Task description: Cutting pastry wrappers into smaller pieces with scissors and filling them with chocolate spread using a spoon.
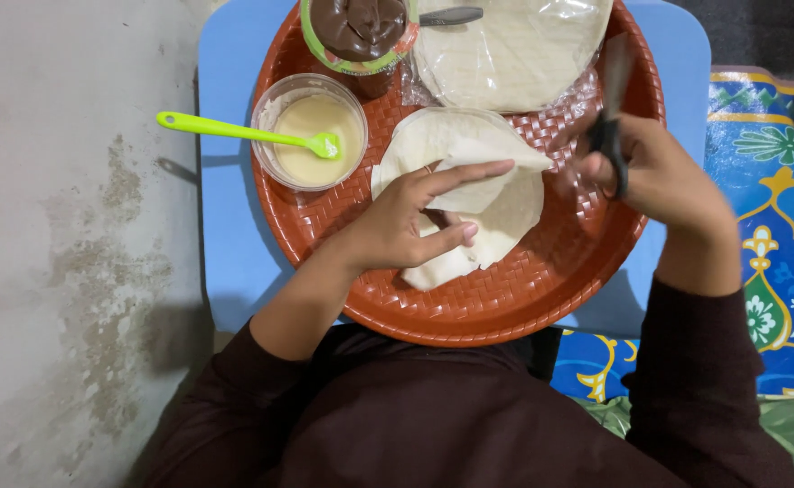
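While the left hand (pixel 406 221) pins the thin white folded flatbread sheet (pixel 469 194) at the round red woven tray's (pixel 469 312) centre, the right hand (pixel 659 176), closed on black-handled scissors (pixel 610 108), hovers just right of it, nearer the tray's right rim.

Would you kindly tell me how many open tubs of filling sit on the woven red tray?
2. A clear plastic tub of pale cream at the tray's left, with a green spatula resting in it; a green-rimmed tub of brown chocolate spread at the top edge, partly cropped. Others may be out of frame.
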